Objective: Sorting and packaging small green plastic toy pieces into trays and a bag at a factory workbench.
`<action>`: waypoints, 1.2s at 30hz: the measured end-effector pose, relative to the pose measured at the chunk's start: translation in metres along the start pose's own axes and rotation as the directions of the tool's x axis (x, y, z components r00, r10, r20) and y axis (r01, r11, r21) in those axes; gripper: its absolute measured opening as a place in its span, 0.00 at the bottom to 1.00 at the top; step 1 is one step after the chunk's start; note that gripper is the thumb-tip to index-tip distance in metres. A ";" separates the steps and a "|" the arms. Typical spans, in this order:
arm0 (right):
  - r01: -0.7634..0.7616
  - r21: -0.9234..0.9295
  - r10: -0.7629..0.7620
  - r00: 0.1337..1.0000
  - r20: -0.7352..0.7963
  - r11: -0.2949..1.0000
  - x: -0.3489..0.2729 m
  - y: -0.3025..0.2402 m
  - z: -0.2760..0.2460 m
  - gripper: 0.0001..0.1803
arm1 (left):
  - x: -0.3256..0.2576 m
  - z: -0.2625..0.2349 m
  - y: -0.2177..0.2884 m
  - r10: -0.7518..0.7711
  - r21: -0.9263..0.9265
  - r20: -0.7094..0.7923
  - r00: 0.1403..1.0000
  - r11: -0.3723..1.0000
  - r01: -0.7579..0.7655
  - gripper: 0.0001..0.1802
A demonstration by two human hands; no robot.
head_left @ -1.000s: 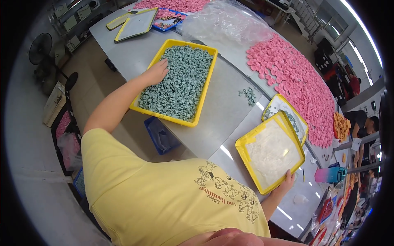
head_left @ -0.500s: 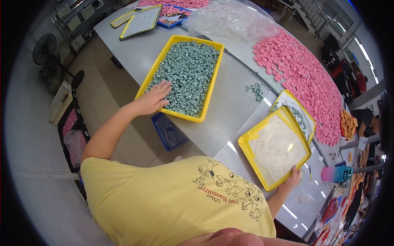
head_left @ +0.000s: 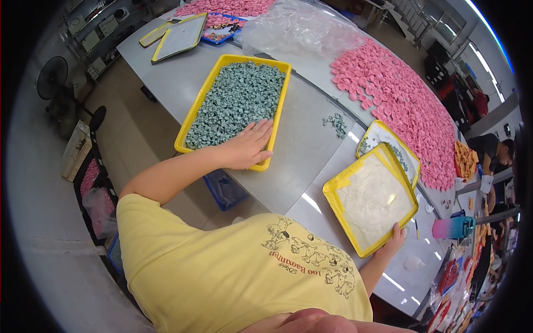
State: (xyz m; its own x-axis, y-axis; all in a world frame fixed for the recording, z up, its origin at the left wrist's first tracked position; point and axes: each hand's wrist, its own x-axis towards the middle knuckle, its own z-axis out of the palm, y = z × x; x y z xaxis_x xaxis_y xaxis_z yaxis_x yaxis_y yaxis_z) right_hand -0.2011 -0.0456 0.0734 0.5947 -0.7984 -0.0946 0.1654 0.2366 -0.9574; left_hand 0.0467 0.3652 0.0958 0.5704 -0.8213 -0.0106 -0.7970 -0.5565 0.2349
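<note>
A deep yellow tray (head_left: 282,94) full of small grey-green pieces (head_left: 239,94) stands on the table in front of me. My left hand (head_left: 250,145) lies over the pieces at the tray's near right corner, fingers stretched out and palm down. At the right, my right hand (head_left: 393,243) grips the near right edge of a shallow yellow-rimmed tray (head_left: 369,202) with a pale, whitish bottom. That tray overlaps a second yellow-rimmed tray (head_left: 390,133), which has some green pieces scattered in it.
A small cluster of green pieces (head_left: 336,125) lies on the grey table (head_left: 302,127). Beyond spread many pink discs (head_left: 394,100), beside a clear plastic sheet (head_left: 300,28). A pink-and-teal bottle (head_left: 452,227) stands at the right. Below the table edge is a blue bin (head_left: 225,191).
My left hand has swept right across the green pieces, from the tray's left side to its near right corner. My right hand keeps its hold on the shallow tray.
</note>
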 end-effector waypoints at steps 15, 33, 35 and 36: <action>0.031 -0.010 -0.031 0.999 0.024 0.999 0.004 -0.005 -0.002 0.21 | 0.141 -0.004 -0.096 -0.267 0.034 -0.198 0.943 0.960 0.279 0.36; 0.036 -0.026 -0.037 0.999 -0.038 0.999 0.009 -0.003 -0.004 0.20 | 0.077 -0.021 -0.187 -0.483 0.192 -0.301 0.822 0.814 0.548 0.29; 0.040 0.008 -0.039 0.998 -0.043 0.999 0.008 -0.006 -0.006 0.20 | 0.069 -0.021 -0.176 -0.531 0.334 -0.297 0.793 0.721 0.608 0.29; 0.045 0.036 -0.044 0.998 -0.033 0.998 0.008 -0.008 -0.008 0.20 | 0.065 -0.021 -0.169 -0.508 0.339 -0.287 0.812 0.739 0.582 0.29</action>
State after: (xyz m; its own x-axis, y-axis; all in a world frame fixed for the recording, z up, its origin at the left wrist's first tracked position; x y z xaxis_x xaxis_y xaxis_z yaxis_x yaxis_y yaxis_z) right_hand -0.2042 -0.0589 0.0785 0.5605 -0.8259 -0.0613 0.2204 0.2202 -0.9502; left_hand 0.2225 0.4090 0.0756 0.9251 -0.3482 0.1515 -0.3242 -0.9320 -0.1624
